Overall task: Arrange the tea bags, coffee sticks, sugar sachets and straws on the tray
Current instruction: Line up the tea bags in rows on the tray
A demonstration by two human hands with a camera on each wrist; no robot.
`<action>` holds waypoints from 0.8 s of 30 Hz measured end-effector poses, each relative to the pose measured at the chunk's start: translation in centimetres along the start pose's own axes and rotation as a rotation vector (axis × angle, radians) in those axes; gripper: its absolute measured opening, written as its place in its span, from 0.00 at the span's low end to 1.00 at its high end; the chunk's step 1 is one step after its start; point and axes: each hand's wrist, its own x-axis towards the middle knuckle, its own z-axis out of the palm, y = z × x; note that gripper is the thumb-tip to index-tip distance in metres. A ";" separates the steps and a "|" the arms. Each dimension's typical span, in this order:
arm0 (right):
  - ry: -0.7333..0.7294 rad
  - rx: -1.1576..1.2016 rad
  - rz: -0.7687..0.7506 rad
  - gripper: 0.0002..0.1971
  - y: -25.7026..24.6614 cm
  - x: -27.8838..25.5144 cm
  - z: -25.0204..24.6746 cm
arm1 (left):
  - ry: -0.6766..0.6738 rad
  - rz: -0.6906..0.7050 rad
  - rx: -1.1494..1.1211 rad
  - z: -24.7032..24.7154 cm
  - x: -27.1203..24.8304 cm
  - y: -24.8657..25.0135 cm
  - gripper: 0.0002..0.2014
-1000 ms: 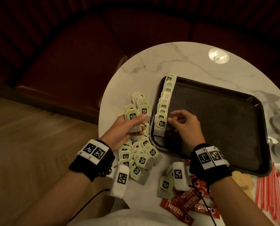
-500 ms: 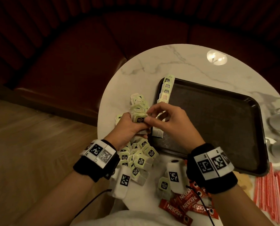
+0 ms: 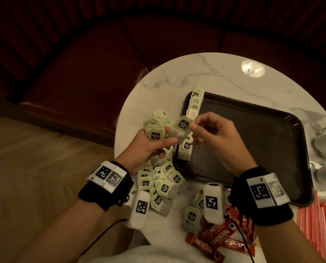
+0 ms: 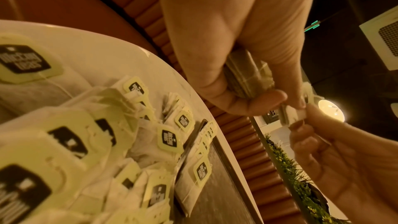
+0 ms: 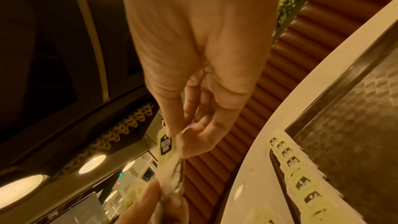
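The right hand [image 3: 213,137] pinches one tea bag [image 3: 181,128] by its green tag, thumb and forefinger pressed together on the tag's right edge, while the bag's paper pouch trails down and left from the pinch into the left hand [image 3: 149,149]. That hand is curled round a stack [image 3: 156,134] of more tea bags, its thumb lying across the pouches just below the pinch; the left wrist view shows the stack clamped edge-on between thumb and fingers. The step in hand looks like peeling a single bag off the stack to extend the row [image 3: 193,105] laid along the tray [image 3: 253,141] edge, which runs from beyond the pinch to just beneath it. To do it well, the left thumb should ease only enough to free the one pouch, so its neighbours and their strings do not drag out with it; whether any string is tangled cannot be told here. The bag should then be carried a short way down from the pinch to the near end of the row and set overlapping the last bag, tag facing up like the others. Loose tea bags [image 3: 162,185] lie heaped on the table [image 3: 177,76] below the left hand, coffee sticks [image 3: 215,238] nearer the body, straws [image 3: 321,224] far right of the grip, all off the tray.
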 end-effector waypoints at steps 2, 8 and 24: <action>0.000 0.020 0.005 0.04 -0.1 -0.1 0.0 | -0.007 0.015 0.013 0.1 0.0 0.1 0.11; 0.007 -0.099 -0.077 0.06 -1.2 -0.1 0.4 | -0.028 0.007 0.038 0.4 0.0 -0.4 0.17; 0.041 -0.153 -0.147 0.07 -0.7 -1.3 -0.2 | 0.047 0.017 0.165 0.1 0.7 -1.3 0.10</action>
